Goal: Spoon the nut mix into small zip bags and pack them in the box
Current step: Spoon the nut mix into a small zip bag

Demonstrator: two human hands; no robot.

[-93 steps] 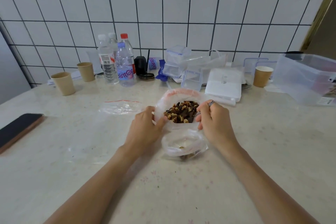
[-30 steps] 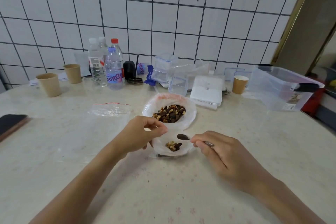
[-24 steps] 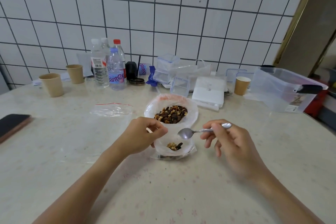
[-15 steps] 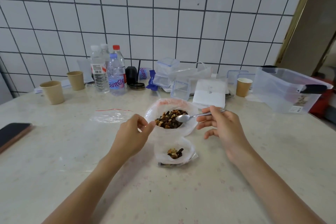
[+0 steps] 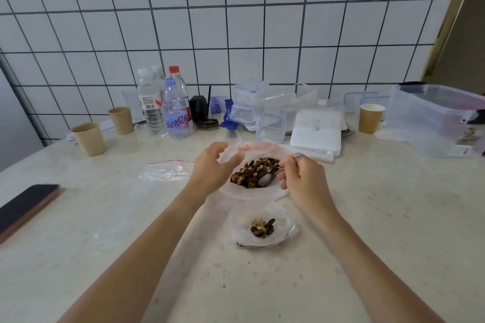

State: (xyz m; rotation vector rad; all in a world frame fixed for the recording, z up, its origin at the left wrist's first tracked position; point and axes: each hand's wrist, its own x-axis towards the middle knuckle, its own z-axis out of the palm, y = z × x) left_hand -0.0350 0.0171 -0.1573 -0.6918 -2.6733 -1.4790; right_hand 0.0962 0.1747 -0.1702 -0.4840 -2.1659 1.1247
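A large clear bag [image 5: 262, 193] lies open on the table, holding a dark and tan nut mix [image 5: 254, 172]. My right hand [image 5: 301, 182] grips a metal spoon [image 5: 266, 179] whose bowl dips into the mix. My left hand [image 5: 212, 168] holds the bag's left rim with curled fingers. Nearer to me sits a small zip bag [image 5: 265, 229], open, with a little nut mix in it and no hand on it. A clear plastic box [image 5: 435, 118] stands at the far right.
An empty zip bag with a red strip [image 5: 168, 170] lies left of my hand. A phone [image 5: 25, 206] rests at the left edge. Paper cups [image 5: 89, 139], water bottles [image 5: 174, 110], small clear containers [image 5: 270, 126] and a white pack [image 5: 316, 134] line the wall.
My right hand carried the spoon from the small bag up to the large bag and dipped it into the mix. My left hand let go of the small bag and moved to the large bag's rim.
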